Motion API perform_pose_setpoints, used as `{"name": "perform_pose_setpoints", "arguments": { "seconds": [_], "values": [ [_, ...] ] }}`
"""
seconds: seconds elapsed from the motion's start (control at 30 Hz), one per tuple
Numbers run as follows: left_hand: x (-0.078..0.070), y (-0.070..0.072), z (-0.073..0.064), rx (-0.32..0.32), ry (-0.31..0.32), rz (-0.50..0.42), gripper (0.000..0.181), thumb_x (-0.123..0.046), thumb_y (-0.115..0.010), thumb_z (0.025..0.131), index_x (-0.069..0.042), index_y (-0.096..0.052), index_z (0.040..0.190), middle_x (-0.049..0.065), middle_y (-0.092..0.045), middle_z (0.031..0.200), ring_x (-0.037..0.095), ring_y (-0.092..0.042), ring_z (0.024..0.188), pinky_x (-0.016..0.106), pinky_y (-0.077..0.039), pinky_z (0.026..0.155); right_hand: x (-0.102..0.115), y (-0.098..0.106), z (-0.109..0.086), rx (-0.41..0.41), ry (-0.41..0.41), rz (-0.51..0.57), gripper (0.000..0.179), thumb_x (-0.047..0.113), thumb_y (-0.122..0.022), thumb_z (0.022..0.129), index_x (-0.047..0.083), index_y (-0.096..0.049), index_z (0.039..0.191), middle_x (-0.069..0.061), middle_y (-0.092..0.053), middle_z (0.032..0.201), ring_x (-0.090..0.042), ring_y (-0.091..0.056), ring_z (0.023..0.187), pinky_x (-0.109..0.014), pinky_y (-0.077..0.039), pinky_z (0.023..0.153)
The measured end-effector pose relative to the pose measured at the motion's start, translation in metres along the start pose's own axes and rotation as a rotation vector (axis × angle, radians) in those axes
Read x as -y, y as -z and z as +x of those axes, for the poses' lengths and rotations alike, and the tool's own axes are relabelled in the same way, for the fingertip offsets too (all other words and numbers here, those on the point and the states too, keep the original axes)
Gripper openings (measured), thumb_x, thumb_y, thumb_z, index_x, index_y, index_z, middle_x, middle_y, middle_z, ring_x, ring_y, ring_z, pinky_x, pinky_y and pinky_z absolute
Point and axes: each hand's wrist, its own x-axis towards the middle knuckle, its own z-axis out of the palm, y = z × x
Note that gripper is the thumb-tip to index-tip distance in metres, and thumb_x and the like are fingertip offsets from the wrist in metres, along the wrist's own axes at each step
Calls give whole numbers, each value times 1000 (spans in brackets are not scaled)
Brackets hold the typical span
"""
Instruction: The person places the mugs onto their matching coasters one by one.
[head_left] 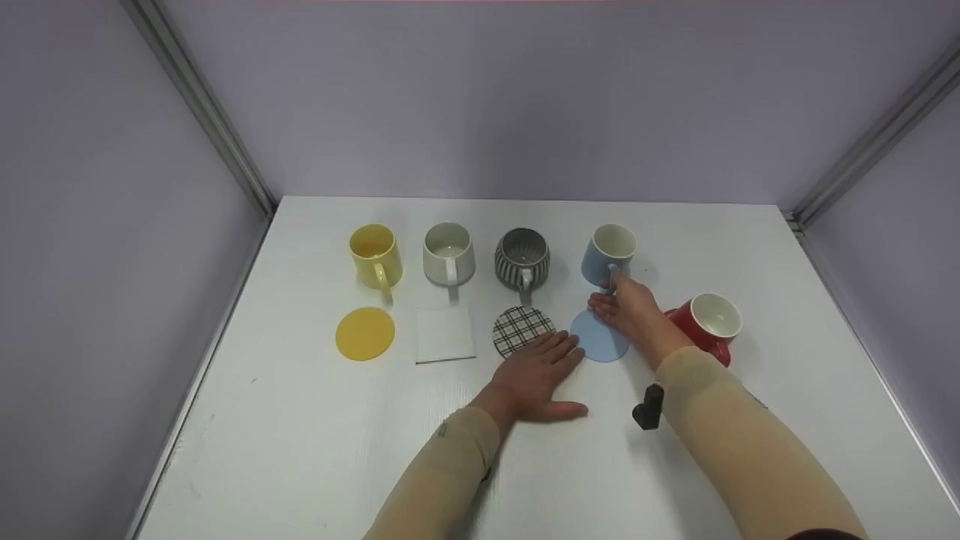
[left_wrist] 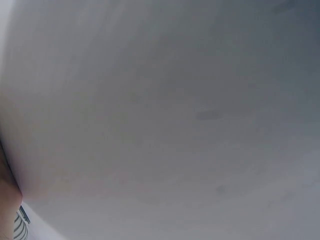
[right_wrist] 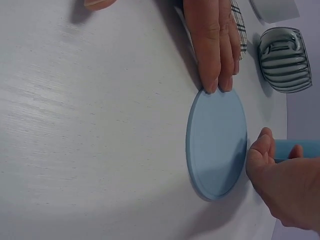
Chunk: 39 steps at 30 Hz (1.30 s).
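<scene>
Pale walls (head_left: 390,97) are enclosing the white counter (head_left: 285,450), whose far edge is running behind the blue mug (head_left: 598,264). My right grip (head_left: 630,309) is pinching that mug's handle, just beyond the blue coaster (head_left: 600,337). My left grip (head_left: 534,381) is lying spread, its fingertips touching the coaster's rim. White surface is stretching wide leftward; rightward, the red mug (head_left: 691,322) is crowding my wrist.

Blue mug (head_left: 606,256), pale-blue coaster (right_wrist: 217,142)
</scene>
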Motion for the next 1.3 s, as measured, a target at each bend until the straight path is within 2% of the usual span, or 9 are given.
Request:
{"name": "perform_pose_setpoints", "arguments": {
  "seconds": [0.1,0.37,0.83,1.1,1.3],
  "values": [
    [0,1,0,-13,-6,-1,98,-84,-37,97,-15,-33,168,4,-26,174,20,-18,162,33,-10,131,0,0,0,4,24,-16,58,36,-34,116,-1,-30,160,-25,-42,161,-32,-49,146,-35,-42,119],
    [0,0,1,-14,-2,1,98,-84,-37,97,-16,-32,168,3,-25,175,19,-17,162,33,-10,130,2,-1,-2,-7,29,-19,49,32,-34,116,-1,-35,152,-26,-42,160,-34,-50,146,-36,-42,119],
    [1,1,1,-9,-4,16,99,-85,-33,98,-16,-30,169,3,-24,175,19,-15,162,33,-8,131,9,-2,-1,-50,-4,13,55,34,-35,117,2,-29,161,-22,-41,163,-32,-49,146,-35,-44,118],
    [1,1,0,-20,-10,-9,98,-83,-38,97,-16,-33,168,4,-27,174,20,-18,162,33,-11,130,5,-7,-2,-91,32,10,45,29,-36,115,-4,-40,145,-26,-47,151,-34,-54,139,-38,-49,113],
    [0,0,0,-18,-10,-5,98,-83,-36,97,-15,-33,168,4,-27,174,21,-18,162,34,-11,131,3,-7,-4,-83,48,-44,52,34,-35,116,-3,-36,152,-26,-46,154,-34,-55,139,-38,-49,113]
  ]
}}
